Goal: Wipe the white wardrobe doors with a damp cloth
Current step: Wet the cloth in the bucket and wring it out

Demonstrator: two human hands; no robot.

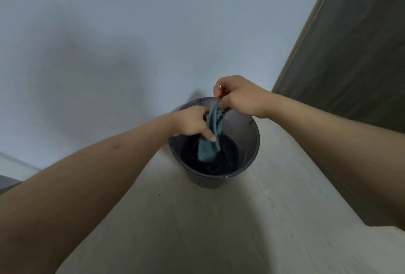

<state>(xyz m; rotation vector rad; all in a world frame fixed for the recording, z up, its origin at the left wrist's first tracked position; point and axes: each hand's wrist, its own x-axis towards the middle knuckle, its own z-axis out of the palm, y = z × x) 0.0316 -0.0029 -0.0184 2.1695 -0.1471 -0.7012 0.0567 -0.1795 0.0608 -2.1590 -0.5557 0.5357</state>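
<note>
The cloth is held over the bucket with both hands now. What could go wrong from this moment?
1. The teal cloth hangs twisted into the grey bucket; if lifted out before enough wringing, it would probably drip on the pale floor.
2. The right hand only pinches the cloth's top end; the wet fabric may slip back into the dark water.
3. The left hand pulls low inside the bucket, which might tip.
</note>
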